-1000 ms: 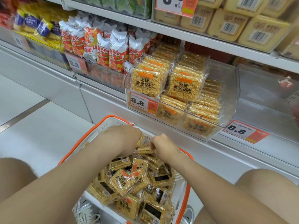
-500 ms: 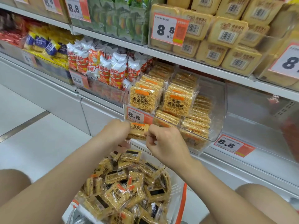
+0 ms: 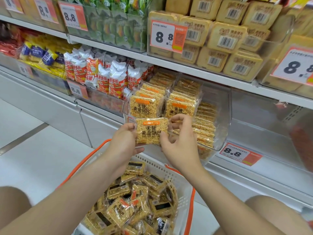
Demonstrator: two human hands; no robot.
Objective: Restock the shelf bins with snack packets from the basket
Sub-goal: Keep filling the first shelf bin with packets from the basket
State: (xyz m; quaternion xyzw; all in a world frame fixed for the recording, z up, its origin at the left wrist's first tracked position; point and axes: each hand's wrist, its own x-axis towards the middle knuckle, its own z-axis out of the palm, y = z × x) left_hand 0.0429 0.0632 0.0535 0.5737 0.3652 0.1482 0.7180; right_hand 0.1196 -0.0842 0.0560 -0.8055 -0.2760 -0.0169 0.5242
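A yellow rice-crisp snack packet (image 3: pixel 149 130) with an orange label is held upright, face toward me, between my left hand (image 3: pixel 124 143) on its left edge and my right hand (image 3: pixel 180 141) on its right edge. It hovers just in front of the clear shelf bin (image 3: pixel 221 119), which holds standing and stacked packets of the same kind (image 3: pixel 146 106). Below my forearms, the white basket with an orange rim (image 3: pixel 171 172) is full of several more such packets (image 3: pixel 135 199).
Left of the bin stand red-and-white snack bags (image 3: pixel 108 77) and yellow-blue packs (image 3: pixel 39 53). The upper shelf carries boxed cakes (image 3: pixel 225 38) and green packets (image 3: pixel 115 29) behind 8.8 price tags. To the right of the bin the shelf (image 3: pixel 264 126) is bare. My knees flank the basket.
Both hands have risen out of the basket with one packet, lifting it from basket level to the front of the bin and turning it upright. The view has tilted upward.
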